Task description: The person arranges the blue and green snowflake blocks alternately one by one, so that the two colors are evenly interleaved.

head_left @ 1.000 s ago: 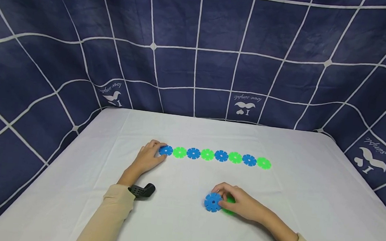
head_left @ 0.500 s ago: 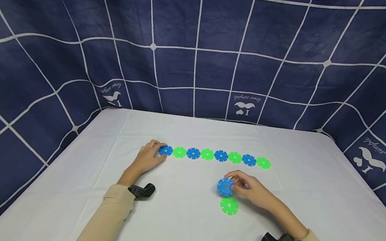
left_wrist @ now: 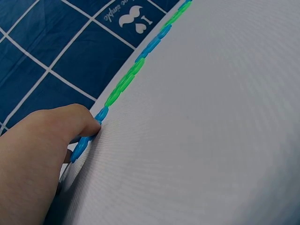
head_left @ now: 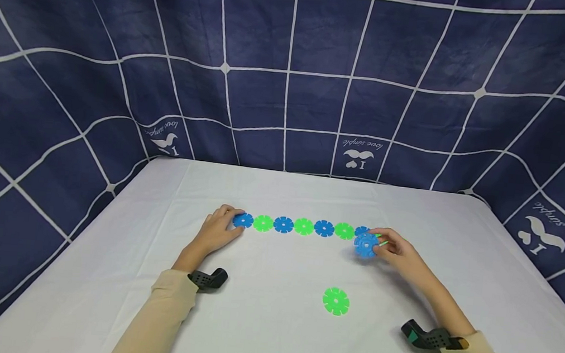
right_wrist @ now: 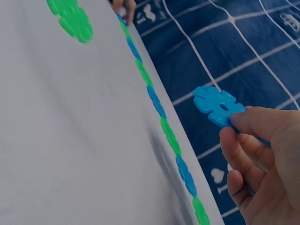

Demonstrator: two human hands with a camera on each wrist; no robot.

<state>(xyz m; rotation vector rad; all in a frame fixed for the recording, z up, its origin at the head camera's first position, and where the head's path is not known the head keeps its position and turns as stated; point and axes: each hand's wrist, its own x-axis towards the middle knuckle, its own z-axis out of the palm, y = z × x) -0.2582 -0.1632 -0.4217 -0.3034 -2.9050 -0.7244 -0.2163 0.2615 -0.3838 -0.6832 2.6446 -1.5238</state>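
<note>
A row of notched plastic discs, alternating blue and green, lies flat across the white table. At its left end, my left hand [head_left: 216,230] holds the blue end disc [head_left: 244,221] between thumb and fingers on opposite edges. Above the row's right end, my right hand [head_left: 401,258] pinches a loose blue disc [head_left: 365,245]. The right wrist view shows that blue disc [right_wrist: 216,105] raised off the cloth, by its edge between thumb and fingers. Behind it in the head view, the green disc at the row's right end is mostly hidden. That green disc [right_wrist: 200,212] shows in the right wrist view.
One single green disc [head_left: 336,301] lies on the white cloth [head_left: 260,320] in front of the row. A dark blue curtain [head_left: 314,106] with white grid lines rises behind the table and along both sides. Each wrist carries a black device [head_left: 208,279].
My right hand has carried the blue disc away from the loose green one, forward and to the right, up to the row's right end. My left hand has stayed in place.
</note>
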